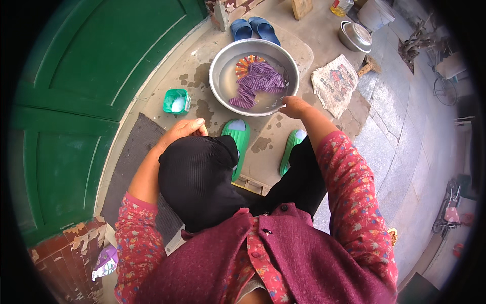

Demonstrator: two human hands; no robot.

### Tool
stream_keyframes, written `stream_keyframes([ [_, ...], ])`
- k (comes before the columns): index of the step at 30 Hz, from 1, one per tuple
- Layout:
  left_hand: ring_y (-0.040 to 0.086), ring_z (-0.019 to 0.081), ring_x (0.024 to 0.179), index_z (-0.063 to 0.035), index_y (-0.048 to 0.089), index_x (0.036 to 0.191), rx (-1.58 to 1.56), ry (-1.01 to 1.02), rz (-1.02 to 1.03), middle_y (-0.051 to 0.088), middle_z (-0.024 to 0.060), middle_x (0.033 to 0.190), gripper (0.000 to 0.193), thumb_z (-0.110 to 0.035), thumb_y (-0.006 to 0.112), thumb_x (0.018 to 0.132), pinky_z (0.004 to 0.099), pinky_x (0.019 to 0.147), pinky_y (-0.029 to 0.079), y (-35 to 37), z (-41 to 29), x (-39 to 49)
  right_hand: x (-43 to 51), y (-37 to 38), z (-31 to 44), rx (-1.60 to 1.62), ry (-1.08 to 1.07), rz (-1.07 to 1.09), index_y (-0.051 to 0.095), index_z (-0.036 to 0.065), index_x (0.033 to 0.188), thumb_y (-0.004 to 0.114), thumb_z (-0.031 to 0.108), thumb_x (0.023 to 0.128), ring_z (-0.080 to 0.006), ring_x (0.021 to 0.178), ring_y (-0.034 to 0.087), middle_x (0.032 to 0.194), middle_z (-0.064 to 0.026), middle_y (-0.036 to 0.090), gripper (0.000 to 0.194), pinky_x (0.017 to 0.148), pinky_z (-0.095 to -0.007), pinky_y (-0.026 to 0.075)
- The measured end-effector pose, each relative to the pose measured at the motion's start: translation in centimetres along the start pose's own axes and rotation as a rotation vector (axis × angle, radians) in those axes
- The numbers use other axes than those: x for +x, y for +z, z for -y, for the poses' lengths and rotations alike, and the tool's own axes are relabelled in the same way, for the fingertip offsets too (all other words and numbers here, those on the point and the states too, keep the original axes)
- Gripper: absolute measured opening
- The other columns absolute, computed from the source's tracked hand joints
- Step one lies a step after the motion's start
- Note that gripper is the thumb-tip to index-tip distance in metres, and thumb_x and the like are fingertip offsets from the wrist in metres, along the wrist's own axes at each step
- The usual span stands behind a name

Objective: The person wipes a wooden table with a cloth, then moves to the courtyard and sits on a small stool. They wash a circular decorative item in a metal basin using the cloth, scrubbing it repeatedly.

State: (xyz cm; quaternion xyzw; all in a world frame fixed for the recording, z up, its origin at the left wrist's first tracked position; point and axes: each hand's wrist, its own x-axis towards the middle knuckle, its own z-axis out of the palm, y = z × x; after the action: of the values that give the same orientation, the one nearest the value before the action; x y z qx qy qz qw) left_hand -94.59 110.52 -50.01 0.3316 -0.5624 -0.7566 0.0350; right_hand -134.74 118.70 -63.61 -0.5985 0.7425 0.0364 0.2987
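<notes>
A metal basin [215,89] of cloudy water stands on the floor before me. Purple striped cloth [262,78] lies partly in the water, against an orange and red slatted thing [245,64]. My right hand [294,106] is at the basin's near right rim, its fingers pointing left; whether it grips the rim is unclear. By my left knee, my left hand [186,130] has its fingers curled in, and no object shows in it. Beyond that hand sits a green plastic tub [175,102] with white stuff inside.
Blue slippers [253,30] stand behind the basin. To its right lie a printed cloth sack [336,85] and a straw hand broom [369,66], with metal bowls [355,37] and a white bucket [376,15] farther back. A green door [68,76] borders the left side, near a dark mat [131,167].
</notes>
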Motion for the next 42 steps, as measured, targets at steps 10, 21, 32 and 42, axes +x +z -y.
stream_keyframes([
  [10, 0.067, 0.0141, 0.077, -0.0017, 0.066, 0.107, 0.861, -0.094, 0.191, 0.07, 0.0071, 0.091, 0.034, -0.034, 0.064, 0.096, 0.0315, 0.073, 0.053, -3.6, -4.1, 15.7, 6.5, 0.6, 2.1, 0.08, -0.002, -0.074, 0.045, 0.004, 0.142, 0.067, 0.027, 0.089, -0.0349, 0.135, 0.046, 0.153, -0.0202, 0.037, 0.062, 0.111, -0.0401, 0.041],
  [21, 0.065, 0.0238, 0.088, -0.0081, 0.068, 0.104, 0.724, -0.123, -0.382, 0.07, 0.0106, 0.096, 0.017, -0.019, 0.061, 0.092, 0.0367, 0.08, 0.051, -4.5, 3.6, 31.7, 12.5, 2.5, 1.6, 0.084, 0.097, -0.063, 0.065, 0.007, 0.124, 0.072, 0.018, 0.08, -0.0356, 0.114, 0.062, 0.113, -0.019, 0.068, 0.045, 0.099, -0.0432, 0.048],
  [32, 0.061, 0.0206, 0.105, -0.0153, 0.055, 0.135, -0.179, 0.002, -0.349, 0.064, 0.0053, 0.121, 0.05, -0.008, 0.057, 0.086, 0.0359, 0.092, 0.047, 0.8, 7.6, 32.4, 7.5, -10.7, 4.8, 0.695, -0.362, -0.556, 0.068, -0.001, 0.106, 0.07, 0.016, 0.087, -0.0203, 0.079, 0.067, 0.085, -0.0127, 0.071, 0.025, 0.074, -0.0335, 0.052],
  [42, 0.058, 0.0289, 0.115, -0.015, 0.054, 0.136, -0.181, -0.039, -0.668, 0.057, 0.0124, 0.13, 0.051, -0.017, 0.067, 0.086, 0.0433, 0.098, 0.049, 1.5, 10.9, 34.3, 11.6, 1.1, -0.7, 0.563, 0.279, -0.479, 0.059, -0.002, 0.125, 0.076, 0.03, 0.082, -0.0391, 0.103, 0.066, 0.109, -0.0239, 0.068, 0.057, 0.095, -0.0402, 0.051],
])
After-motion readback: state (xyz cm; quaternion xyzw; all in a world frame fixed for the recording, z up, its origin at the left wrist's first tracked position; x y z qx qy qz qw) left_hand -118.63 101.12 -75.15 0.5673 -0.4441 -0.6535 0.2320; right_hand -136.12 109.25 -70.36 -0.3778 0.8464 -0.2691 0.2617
